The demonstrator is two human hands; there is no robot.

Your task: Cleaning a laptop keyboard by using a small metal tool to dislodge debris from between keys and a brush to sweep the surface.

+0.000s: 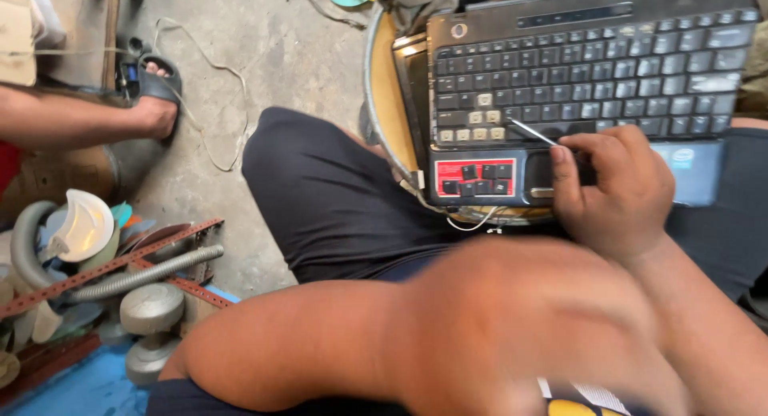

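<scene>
Between right hand fingers, thin metal tool, tip on laptop keyboard

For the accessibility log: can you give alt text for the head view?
A right hand holds a thin metal tool to the keyboard of a black laptop with several keycaps missing. Loose keys sit on a red card; the left arm is a blur.

head view: worn on the person's head, looked steeply down over the lap | close range, blurred forearm filled the lower frame | laptop lay at upper right, its keyboard turned away from the wearer | concrete floor and scrap metal parts at left | single view, nothing shared with another
</scene>
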